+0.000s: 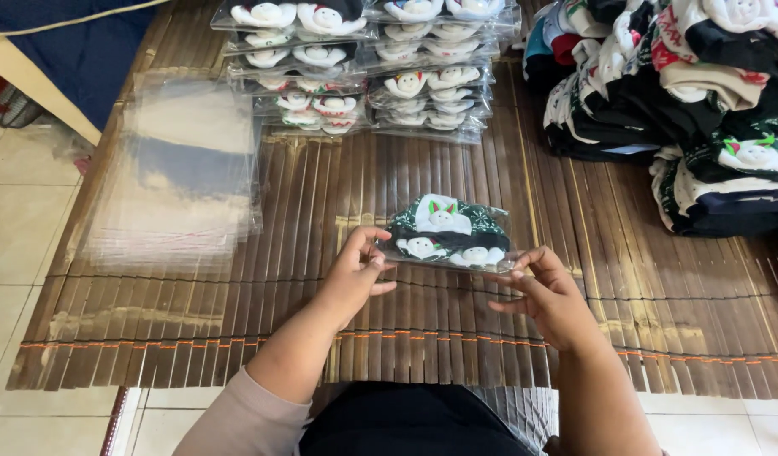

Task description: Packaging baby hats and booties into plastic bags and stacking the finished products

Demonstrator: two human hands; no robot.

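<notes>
- Hands meet over a bamboo slat mat (456, 338), both gripping one clear packet of socks (447, 234) that is held just above the mat, in the middle of the view.
- Left hand (355, 274) pinches the packet's near left corner between thumb and forefinger; the other fingers curl loosely beneath.
- Right hand (551, 297) pinches the near right edge, thumb on top, fingers spread a little under the flap, a grip that keeps the open end facing the person.
- Inside the packet, dark green patterned socks show three white bunny faces.
- Empty clear bags (179, 169) lie in one loose pile to the left, within reach of the left hand.
- Filled packets (368, 67) stand in two stacks at the far edge; I cannot count the layers exactly.
- Loose socks (676, 110) sit in one large heap at the far right, too jumbled to count.
</notes>
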